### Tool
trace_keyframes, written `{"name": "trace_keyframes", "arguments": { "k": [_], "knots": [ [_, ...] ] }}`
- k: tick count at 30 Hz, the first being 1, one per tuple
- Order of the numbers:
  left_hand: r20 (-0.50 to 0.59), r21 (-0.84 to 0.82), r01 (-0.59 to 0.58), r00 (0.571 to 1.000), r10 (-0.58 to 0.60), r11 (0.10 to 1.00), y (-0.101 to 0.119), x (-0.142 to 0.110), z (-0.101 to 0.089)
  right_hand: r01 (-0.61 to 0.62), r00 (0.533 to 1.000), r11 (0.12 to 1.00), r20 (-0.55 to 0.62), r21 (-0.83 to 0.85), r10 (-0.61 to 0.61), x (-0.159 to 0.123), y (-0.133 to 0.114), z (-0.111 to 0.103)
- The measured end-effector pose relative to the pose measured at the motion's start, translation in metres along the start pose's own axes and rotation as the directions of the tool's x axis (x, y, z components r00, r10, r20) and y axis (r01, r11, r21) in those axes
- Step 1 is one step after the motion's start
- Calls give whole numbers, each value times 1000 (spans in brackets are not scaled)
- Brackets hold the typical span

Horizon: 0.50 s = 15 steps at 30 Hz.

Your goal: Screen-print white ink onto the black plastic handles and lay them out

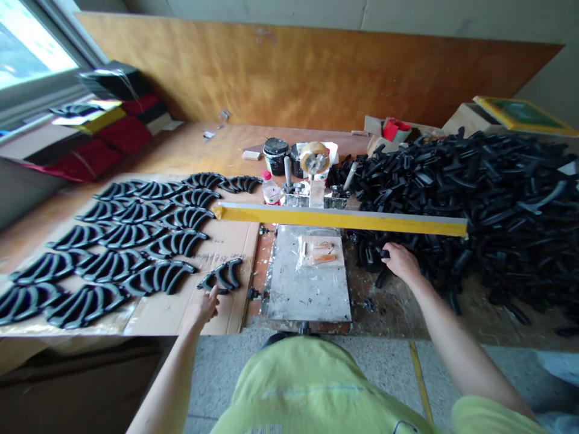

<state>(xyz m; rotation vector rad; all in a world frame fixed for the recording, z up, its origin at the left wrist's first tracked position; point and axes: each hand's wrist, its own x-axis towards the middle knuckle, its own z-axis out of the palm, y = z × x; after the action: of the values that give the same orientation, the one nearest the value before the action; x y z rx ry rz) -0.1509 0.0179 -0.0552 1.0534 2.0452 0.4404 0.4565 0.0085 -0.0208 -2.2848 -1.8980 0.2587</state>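
My left hand (207, 307) is at the near end of a short row of black curved plastic parts (231, 274) on the cardboard sheet (190, 310). Its fingers are closed at the end of the nearest part. At the left edge of a big heap of similar parts (452, 175), my right hand (401, 261) pinches one black curved plastic part (383, 253). Between my hands stands a flat metal printing plate (307, 295) with small orange-brown pieces (323, 258) on it. A long yellow-taped bar (344, 219) crosses above its far end.
Several rows of black curved parts (131, 232) cover the cardboard on the left. Behind the plate are black ink tubs (275, 158), a red-capped bottle (270, 190) and a tape roll (314, 158). Red and black boxes (122, 135) stand by the window.
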Motion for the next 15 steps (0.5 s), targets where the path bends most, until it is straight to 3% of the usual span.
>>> {"name": "trace_keyframes", "arguments": {
  "k": [2, 4, 7, 9, 11, 15],
  "knots": [
    [15, 39, 15, 1000, -16, 999, 9, -2, -4, -130, 991, 966, 33, 222, 126, 5, -3, -17],
    [9, -26, -46, 999, 46, 999, 25, -8, -5, -204, 978, 836, 64, 509, 199, 10, -15, -30],
    [-37, -222, -216, 976, 213, 951, 74, -26, 0, -96, 995, 638, 53, 764, 87, 16, -55, -34],
    [-73, -354, -347, 936, 344, 869, 120, -45, 3, 49, 996, 626, 12, 779, -92, 21, -90, -24],
    [-113, -445, -467, 876, 469, 764, 167, -65, 6, 192, 968, 656, -31, 730, -249, 26, -121, -8],
    [-200, -607, -590, 762, 616, 532, 241, -101, 8, 441, 885, 719, -127, 537, -448, 35, -149, 26]
  ]
}}
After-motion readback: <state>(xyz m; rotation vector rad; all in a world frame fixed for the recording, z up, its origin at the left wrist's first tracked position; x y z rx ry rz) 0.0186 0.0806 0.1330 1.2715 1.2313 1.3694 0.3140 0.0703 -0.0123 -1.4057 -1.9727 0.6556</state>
